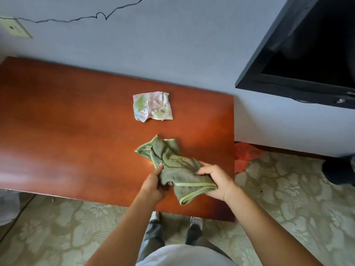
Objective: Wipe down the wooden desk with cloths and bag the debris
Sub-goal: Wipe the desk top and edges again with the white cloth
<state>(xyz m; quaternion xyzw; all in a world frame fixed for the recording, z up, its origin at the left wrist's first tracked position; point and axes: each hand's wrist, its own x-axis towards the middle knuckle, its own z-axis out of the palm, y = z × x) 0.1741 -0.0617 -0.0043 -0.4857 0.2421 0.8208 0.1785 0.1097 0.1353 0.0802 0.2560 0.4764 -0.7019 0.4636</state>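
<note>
Green cloth point(175, 166) lies bunched on the wooden tabletop point(67, 131), gripped by the left hand point(153, 184) and right hand point(215, 181), a pale floral cloth point(152, 106) lying well beyond.

A black flat-screen television point(311, 54) hangs on the grey-blue wall point(172, 45) at upper right. A thin black cable point(99, 15) trails across that wall toward a pale square wall socket plate point(15, 27) at upper left. Below lies a beige floral-patterned carpet point(288, 198), with a dark shoe point(340, 169) at the right edge.
</note>
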